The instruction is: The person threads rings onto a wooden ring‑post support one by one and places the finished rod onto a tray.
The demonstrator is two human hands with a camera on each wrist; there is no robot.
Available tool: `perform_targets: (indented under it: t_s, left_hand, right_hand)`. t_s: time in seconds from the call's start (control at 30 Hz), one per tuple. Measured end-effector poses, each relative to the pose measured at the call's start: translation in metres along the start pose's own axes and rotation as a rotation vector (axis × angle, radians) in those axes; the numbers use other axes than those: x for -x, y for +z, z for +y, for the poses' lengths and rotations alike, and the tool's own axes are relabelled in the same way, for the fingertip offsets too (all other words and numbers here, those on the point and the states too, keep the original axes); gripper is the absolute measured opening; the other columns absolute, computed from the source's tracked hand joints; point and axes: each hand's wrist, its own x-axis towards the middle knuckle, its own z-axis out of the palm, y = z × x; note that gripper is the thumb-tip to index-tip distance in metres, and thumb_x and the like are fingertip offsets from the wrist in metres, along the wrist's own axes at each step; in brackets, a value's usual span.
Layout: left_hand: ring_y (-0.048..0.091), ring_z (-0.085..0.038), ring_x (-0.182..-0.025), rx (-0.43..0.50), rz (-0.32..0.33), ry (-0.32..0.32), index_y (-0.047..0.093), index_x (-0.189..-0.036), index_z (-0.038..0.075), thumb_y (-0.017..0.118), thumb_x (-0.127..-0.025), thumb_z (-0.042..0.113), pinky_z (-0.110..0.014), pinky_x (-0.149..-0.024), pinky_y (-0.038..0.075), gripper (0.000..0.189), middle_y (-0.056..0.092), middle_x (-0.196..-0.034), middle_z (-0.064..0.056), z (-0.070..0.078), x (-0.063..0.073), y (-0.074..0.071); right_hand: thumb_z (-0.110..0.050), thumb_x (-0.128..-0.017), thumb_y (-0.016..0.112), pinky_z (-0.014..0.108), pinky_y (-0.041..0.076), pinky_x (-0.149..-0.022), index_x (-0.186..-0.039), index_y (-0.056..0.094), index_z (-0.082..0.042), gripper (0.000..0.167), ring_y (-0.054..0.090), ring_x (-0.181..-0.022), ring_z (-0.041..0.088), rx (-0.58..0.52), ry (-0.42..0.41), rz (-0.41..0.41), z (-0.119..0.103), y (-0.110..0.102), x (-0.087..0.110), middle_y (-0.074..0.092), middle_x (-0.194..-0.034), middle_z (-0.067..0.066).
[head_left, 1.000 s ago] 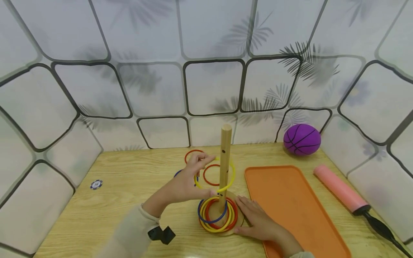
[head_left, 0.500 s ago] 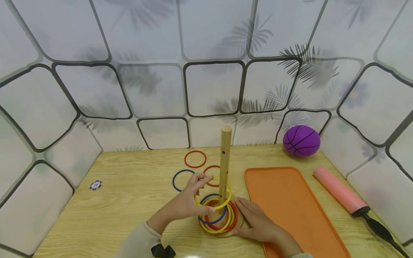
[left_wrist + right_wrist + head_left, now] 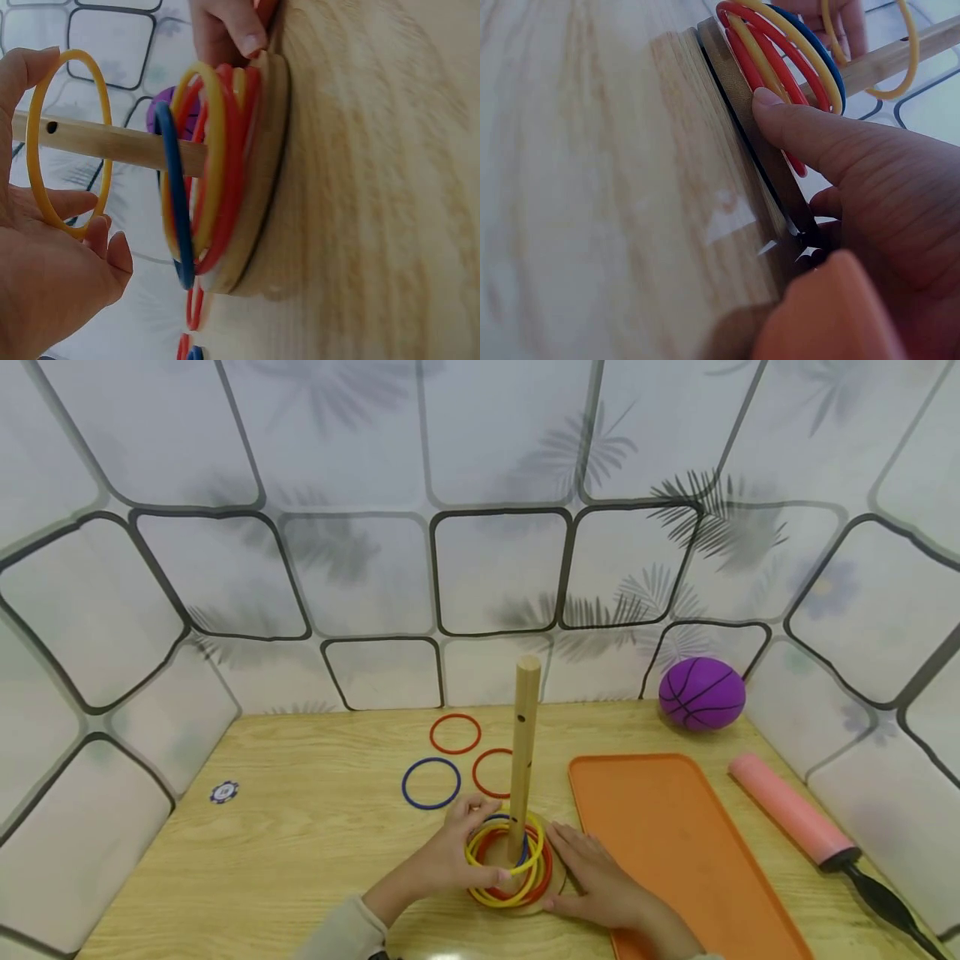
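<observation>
A wooden post (image 3: 524, 735) stands upright on a round wooden base (image 3: 264, 187). My left hand (image 3: 448, 858) pinches a yellow ring (image 3: 104, 82) between thumb and fingers; the post passes through this ring. Lower down, several red and yellow rings (image 3: 236, 142) lie stacked around the post, with a tilted blue ring (image 3: 177, 206) on top. My right hand (image 3: 609, 887) holds the base's right edge, thumb towards the front and fingers along the side. In the right wrist view the thumb (image 3: 810, 131) presses on the base, and the other fingers are partly hidden.
Behind the post lie a blue ring (image 3: 431, 783) and two red rings (image 3: 455, 733). An orange tray (image 3: 667, 827) is under my right forearm. Further right are a purple ball (image 3: 702, 693) and a pink pump (image 3: 791, 810). A poker chip (image 3: 223, 792) lies on the left.
My left hand has lowered the yellow ring along the post, from about mid-height to close above the stack. The right hand has stayed at the base.
</observation>
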Motion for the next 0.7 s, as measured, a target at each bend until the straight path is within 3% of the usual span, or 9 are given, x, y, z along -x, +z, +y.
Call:
perform_targets:
  t_s: [0.23,0.7]
  left_hand:
    - [0.029,-0.028,-0.122,-0.126,0.027,0.006,0.037,-0.145,0.003,0.075,-0.076,0.038,-0.051,-0.094,0.037,0.086,0.029,-0.133,-0.011,-0.012,0.003,0.007]
    - [0.025,-0.03,-0.12,-0.204,0.048,0.033,0.037,-0.143,-0.002,0.076,-0.076,0.038,-0.05,-0.093,0.034,0.087,0.032,-0.128,-0.009,-0.022,0.005,0.008]
  right_hand:
    - [-0.054,-0.084,0.063,0.063,0.012,-0.106,-0.146,0.028,0.003,0.092,0.022,-0.137,0.043,0.001,-0.002,-0.007,0.001,0.001,0.001,0.027,-0.149,0.025]
    - [-0.053,-0.083,0.064,0.061,0.009,-0.106,-0.147,0.028,0.002,0.092,0.022,-0.137,0.042,-0.007,0.008,-0.006,-0.001,0.0,0.001,0.027,-0.15,0.025]
